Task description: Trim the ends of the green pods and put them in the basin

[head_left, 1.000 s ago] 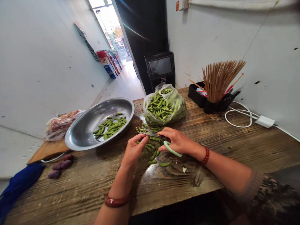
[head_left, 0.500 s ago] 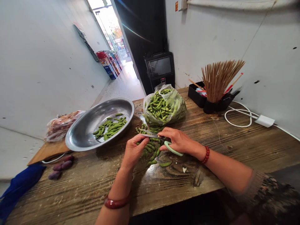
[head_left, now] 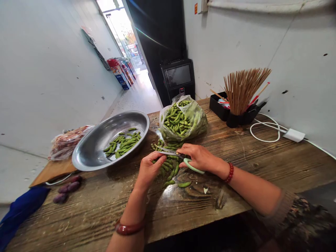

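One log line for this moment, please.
right hand: holding scissors; left hand: pinched near blades, contents unclear; pods: in bowl, bag, on table

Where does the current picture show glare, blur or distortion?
Head view: daylight washes out the doorway, and a thin flare streak crosses the dark panel beside it; head view: pale glare lies on the table just below the loose pods; head view: the sleeve at lower right looks soft and stretched.

Green-handled scissors [head_left: 191, 167] point leftward above loosely scattered green pods [head_left: 172, 173]
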Action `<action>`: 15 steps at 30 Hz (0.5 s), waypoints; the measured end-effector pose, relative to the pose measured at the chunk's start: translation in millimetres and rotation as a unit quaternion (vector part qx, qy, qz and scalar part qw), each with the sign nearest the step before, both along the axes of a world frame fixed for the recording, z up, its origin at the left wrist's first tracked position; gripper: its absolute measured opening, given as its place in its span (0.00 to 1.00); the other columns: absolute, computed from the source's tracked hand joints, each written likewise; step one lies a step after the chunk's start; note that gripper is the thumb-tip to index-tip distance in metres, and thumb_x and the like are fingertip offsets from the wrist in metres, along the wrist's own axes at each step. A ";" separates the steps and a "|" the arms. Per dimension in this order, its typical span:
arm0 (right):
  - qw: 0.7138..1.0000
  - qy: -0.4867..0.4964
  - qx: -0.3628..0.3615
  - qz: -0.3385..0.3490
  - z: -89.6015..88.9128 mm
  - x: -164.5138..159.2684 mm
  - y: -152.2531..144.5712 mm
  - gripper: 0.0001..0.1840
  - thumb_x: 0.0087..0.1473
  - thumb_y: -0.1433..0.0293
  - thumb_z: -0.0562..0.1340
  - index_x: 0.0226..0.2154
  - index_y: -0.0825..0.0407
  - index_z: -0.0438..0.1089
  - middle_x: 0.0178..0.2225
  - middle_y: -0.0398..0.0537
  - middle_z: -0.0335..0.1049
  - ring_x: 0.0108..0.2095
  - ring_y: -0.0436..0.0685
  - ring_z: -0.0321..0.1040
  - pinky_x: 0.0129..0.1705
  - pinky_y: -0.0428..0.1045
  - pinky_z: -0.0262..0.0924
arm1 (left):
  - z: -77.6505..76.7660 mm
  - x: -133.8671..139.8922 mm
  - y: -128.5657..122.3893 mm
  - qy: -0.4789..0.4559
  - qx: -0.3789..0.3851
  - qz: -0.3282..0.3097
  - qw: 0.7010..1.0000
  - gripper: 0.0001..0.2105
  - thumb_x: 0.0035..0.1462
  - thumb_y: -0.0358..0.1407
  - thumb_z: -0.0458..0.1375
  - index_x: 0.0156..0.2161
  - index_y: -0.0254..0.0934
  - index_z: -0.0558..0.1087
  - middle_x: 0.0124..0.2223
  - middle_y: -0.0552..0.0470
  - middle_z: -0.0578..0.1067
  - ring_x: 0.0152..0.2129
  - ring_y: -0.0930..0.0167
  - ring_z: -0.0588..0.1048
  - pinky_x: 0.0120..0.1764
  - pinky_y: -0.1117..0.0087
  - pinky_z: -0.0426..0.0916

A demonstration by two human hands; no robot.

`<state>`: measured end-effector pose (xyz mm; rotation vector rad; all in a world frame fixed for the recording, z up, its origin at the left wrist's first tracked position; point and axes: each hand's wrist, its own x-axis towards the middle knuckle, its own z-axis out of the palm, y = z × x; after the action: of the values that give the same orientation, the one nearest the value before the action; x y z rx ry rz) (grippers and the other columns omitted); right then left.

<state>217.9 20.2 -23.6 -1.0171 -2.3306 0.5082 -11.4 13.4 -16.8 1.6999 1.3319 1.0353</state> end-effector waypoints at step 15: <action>0.995 0.057 -0.078 -0.013 -1.3 -2.5 2.9 0.20 0.48 0.64 0.70 0.43 0.56 0.74 0.35 0.50 0.72 0.36 0.56 0.70 0.37 0.47 0.60 | -4.3 -0.4 -0.8 -0.134 -0.116 0.042 0.983 0.11 0.46 0.39 0.67 0.35 0.35 0.76 0.33 0.49 0.78 0.28 0.69 0.75 0.32 0.70 0.69</action>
<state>215.4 23.1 -24.9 -1.0591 -2.2021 0.7275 -11.8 12.6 -21.1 1.2931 1.3002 1.0699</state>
